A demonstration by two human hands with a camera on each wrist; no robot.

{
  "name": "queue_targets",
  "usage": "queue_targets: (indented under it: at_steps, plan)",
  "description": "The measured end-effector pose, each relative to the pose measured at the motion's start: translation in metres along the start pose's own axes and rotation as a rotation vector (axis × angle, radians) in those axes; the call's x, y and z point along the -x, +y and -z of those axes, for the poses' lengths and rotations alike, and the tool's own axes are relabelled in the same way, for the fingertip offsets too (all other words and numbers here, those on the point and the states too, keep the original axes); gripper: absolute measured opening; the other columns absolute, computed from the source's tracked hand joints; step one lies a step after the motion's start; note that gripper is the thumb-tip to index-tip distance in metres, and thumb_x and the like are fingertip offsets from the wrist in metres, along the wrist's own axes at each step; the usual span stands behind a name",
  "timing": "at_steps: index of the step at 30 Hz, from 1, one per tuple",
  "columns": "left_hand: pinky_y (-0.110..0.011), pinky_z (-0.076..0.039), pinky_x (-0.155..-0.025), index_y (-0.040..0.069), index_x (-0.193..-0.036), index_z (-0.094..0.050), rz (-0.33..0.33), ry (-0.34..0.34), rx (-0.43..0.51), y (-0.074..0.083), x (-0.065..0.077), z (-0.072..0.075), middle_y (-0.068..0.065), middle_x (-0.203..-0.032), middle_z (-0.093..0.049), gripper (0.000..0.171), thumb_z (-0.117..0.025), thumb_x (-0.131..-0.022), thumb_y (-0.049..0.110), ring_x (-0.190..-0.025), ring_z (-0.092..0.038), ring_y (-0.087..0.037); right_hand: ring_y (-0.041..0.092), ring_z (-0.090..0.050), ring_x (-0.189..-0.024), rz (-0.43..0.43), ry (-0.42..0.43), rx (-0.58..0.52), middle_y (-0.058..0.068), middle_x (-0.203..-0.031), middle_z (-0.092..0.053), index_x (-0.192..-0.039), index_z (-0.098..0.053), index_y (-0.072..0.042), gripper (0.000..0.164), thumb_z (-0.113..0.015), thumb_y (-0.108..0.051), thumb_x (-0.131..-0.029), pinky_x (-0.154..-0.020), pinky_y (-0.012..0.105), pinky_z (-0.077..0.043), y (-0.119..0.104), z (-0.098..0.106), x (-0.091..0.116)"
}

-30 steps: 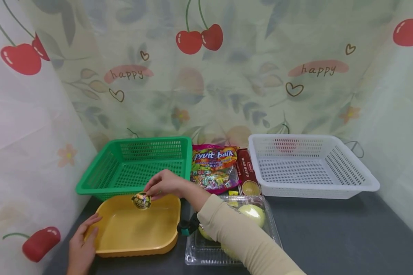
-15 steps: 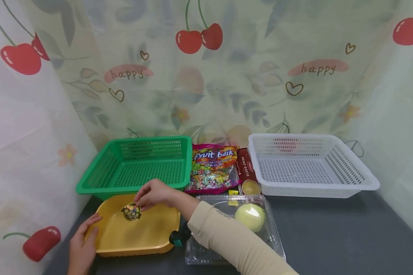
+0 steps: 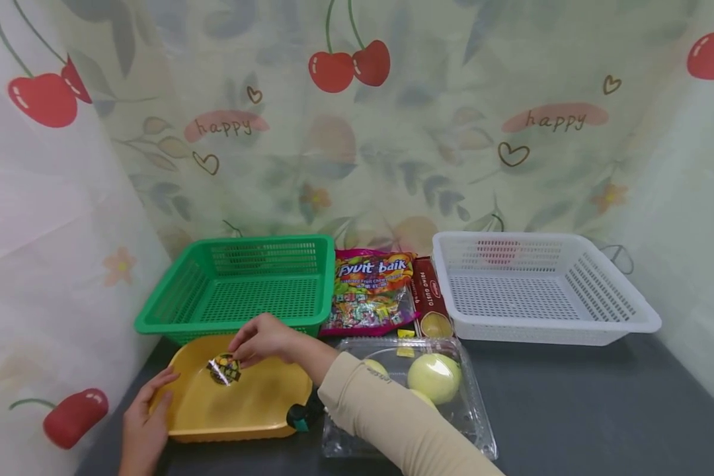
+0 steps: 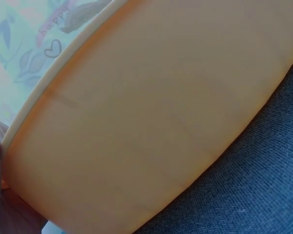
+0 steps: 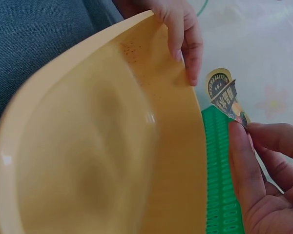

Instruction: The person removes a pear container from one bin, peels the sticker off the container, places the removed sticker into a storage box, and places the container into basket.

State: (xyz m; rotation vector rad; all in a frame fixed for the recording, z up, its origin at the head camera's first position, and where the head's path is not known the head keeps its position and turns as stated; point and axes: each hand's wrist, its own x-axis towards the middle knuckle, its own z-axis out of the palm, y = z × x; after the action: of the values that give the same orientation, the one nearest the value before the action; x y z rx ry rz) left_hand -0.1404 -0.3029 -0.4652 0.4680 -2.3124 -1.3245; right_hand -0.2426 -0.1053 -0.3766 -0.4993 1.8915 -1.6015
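A yellow plastic tray (image 3: 238, 423) sits at the front left. My left hand (image 3: 145, 413) grips its left rim, with fingers over the wall in the right wrist view. My right hand (image 3: 266, 340) pinches a small round label (image 3: 223, 369) by its edge between thumb and fingertips, above the tray's inside. In the right wrist view the label (image 5: 223, 92) shows black and gold print with a bit of fruit picture, and it looks bent. The tray's outer wall (image 4: 136, 122) fills most of the left wrist view.
Behind the tray stands a green basket (image 3: 238, 327); a white basket (image 3: 547, 330) is at the right. Between them lie a candy bag (image 3: 371, 291) and a dark red packet (image 3: 431, 297). A clear plastic box (image 3: 478, 423) with pale yellow round fruits (image 3: 434, 378) lies under the right forearm.
My right hand has moved left and a little toward me with the label, farther over the tray. The left hand stays on the rim.
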Motion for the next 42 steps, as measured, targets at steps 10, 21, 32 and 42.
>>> queue_targets:
  at_steps: [10, 21, 32, 42]
  plan:
    - [0.006, -0.025, -0.09, 0.004, -0.121, -0.058, 0.009, 0.004, -0.019, 0.0033, 0.0004, -0.0012, -0.008, -0.135, -0.052, 0.029, -0.041, -0.099, 0.012, -0.119, -0.038, 0.01, 0.026, -0.068, -0.078, 0.001, 0.015, 0.005, 0.013, -0.085, -0.065, -0.094, -0.065, 0.011, 0.013, -0.06, 0.01, -0.083, -0.075, 0.039, -0.057, 0.0022, -0.0002, -0.0002]
    - [0.007, -0.025, -0.09, 0.004, -0.123, -0.057, 0.032, -0.008, -0.022, 0.0025, -0.0017, -0.0022, -0.011, -0.137, -0.051, 0.03, -0.04, -0.099, 0.012, -0.128, -0.04, -0.003, 0.022, -0.067, -0.076, 0.003, -0.01, 0.001, 0.012, -0.085, -0.066, -0.095, -0.066, 0.01, 0.013, -0.058, 0.008, -0.085, -0.075, 0.039, -0.057, 0.0031, -0.0004, 0.0001]
    - [0.007, -0.024, -0.09, 0.004, -0.125, -0.055, 0.062, -0.04, -0.021, 0.0019, -0.0024, -0.0011, -0.011, -0.139, -0.048, 0.032, -0.038, -0.1, 0.013, -0.133, -0.038, -0.021, 0.022, -0.067, -0.079, -0.002, -0.032, 0.005, 0.013, -0.087, -0.066, -0.096, -0.066, 0.009, 0.013, -0.058, 0.006, -0.086, -0.073, 0.038, -0.058, 0.0041, -0.0025, -0.0002]
    - [0.006, -0.026, -0.091, 0.005, -0.123, -0.057, 0.04, -0.018, -0.018, 0.002, -0.0005, -0.0004, -0.009, -0.138, -0.05, 0.03, -0.04, -0.099, 0.013, -0.13, -0.039, -0.007, 0.024, -0.068, -0.082, -0.004, -0.032, 0.014, 0.014, -0.09, -0.067, -0.097, -0.067, 0.008, 0.014, -0.059, 0.005, -0.086, -0.072, 0.038, -0.058, 0.0049, -0.0032, -0.0014]
